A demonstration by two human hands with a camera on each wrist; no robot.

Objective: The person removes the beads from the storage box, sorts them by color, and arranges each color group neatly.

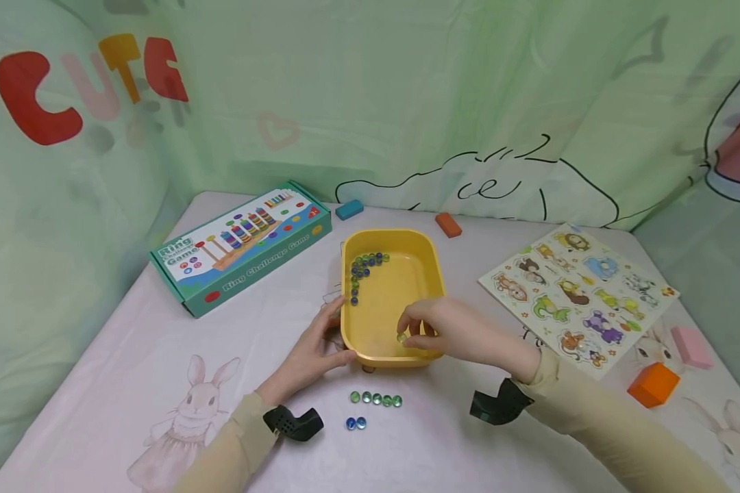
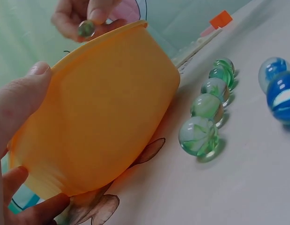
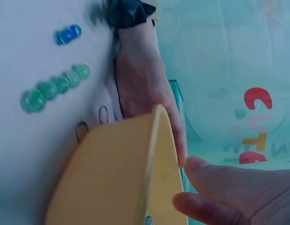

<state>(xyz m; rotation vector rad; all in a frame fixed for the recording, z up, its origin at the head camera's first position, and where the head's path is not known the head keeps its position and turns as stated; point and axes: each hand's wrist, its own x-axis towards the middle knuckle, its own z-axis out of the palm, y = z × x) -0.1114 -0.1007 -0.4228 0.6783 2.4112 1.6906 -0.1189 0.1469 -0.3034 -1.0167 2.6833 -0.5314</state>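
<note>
A yellow plastic basin stands mid-table. Blue and green glass marbles lie inside it along the left wall and far-left corner. Over its near right part, my right hand pinches a green marble between thumb and fingers; the left wrist view shows this marble above the rim. My left hand rests against the near-left corner from outside, thumb along the front and fingers fairly straight along the left side. In front of the basin lie a row of several green marbles and two blue marbles.
A Ring Challenge Game box lies at left. To the right is an animal picture board, with an orange block and a pink block beside it. Behind the basin lie a blue block and a red-orange block.
</note>
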